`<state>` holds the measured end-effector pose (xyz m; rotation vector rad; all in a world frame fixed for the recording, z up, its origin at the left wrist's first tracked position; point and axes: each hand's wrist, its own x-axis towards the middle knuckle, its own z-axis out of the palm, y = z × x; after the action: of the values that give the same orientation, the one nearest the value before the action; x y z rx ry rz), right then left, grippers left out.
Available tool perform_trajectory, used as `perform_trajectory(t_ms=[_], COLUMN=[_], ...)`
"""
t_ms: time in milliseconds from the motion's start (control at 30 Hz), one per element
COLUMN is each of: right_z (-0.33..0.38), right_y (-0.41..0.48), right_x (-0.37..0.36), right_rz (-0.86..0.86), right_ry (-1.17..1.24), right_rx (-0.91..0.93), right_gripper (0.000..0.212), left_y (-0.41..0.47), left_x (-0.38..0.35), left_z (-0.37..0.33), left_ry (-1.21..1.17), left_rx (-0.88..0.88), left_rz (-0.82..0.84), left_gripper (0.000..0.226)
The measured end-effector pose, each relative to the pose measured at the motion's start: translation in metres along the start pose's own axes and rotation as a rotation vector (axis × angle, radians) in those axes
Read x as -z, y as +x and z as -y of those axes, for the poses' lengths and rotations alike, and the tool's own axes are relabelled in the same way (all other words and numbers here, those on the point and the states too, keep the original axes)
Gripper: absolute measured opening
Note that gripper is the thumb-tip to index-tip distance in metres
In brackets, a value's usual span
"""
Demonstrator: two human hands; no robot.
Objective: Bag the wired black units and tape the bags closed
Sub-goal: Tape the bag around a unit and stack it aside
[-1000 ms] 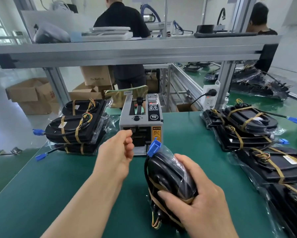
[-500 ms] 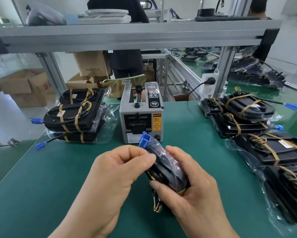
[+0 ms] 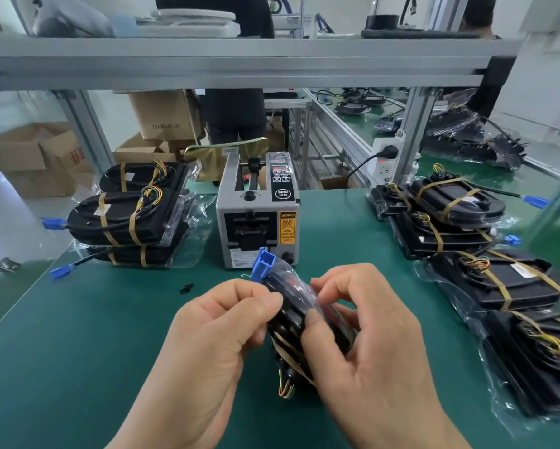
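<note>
Grip of left hand (image 3: pixel 213 345) and right hand (image 3: pixel 369 351) pinching clear-bagged black wired unit (image 3: pixel 291 319), blue connector (image 3: pixel 264 264) upward, grey tape dispenser (image 3: pixel 256 222) behind

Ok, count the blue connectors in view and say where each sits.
5. Left stack: upper connector, lower connector. Held connector tops the bagged unit between left hand and right hand. Right pile: far connector, near connector. Others may be hidden.

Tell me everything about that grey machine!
The grey tape dispenser is a boxy, metal-looking machine standing upright on the green table. Its front has a dark slot, a yellow caution sticker and a black knob; on top sit a dial and a black control panel. Only the table seems to touch it.
</note>
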<state>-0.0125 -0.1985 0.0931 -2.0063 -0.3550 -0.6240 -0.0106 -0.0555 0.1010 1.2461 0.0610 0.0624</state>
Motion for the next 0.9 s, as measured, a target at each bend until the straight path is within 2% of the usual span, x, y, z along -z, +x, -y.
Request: perform_trajectory(t_ms=[200, 267, 333, 400, 467, 633, 767, 900], right_z=[0.014, 0.014, 0.011, 0.005, -0.001, -0.006, -0.007, -0.005], right_y=[0.015, 0.018, 0.018, 0.017, 0.015, 0.008, 0.007, 0.005], right_x=[0.001, 0.0, -0.002, -0.004, -0.006, -0.013, -0.015, -0.017], right_rz=[0.018, 0.04, 0.063, 0.062, 0.021, -0.036, -0.054, -0.07], right_ry=[-0.44, -0.462, -0.284, -0.005, 0.146, 0.279, 0.279, 0.272], right_rx=[0.206, 0.211, 0.074, -0.16, -0.273, -0.327, -0.309, -0.288], right_gripper=[0.016, 0.019, 0.019, 0.018, 0.019, 0.016, 0.016, 0.021], left_y=[0.002, 0.003, 0.003, 0.001, 0.0, 0.0, 0.0, 0.001], left_x=[0.002, 0.002, 0.003, 0.002, 0.002, 0.006, 0.003, -0.001], left_z=[0.002, 0.003, 0.004, 0.004, 0.003, 0.0, -0.004, -0.011], left_ry=[0.022, 0.026, 0.032, 0.053, 0.065, 0.031, 0.136, 0.202], left_rx=[-0.035, -0.046, -0.044, -0.037, -0.021, 0.0, -0.036, -0.053], left_rz=[-0.052, -0.065, -0.061, -0.037, -0.028, -0.081, -0.097, -0.065], left_gripper=[0.027, 0.027, 0.027, 0.028, 0.028, 0.026, 0.032, 0.014])
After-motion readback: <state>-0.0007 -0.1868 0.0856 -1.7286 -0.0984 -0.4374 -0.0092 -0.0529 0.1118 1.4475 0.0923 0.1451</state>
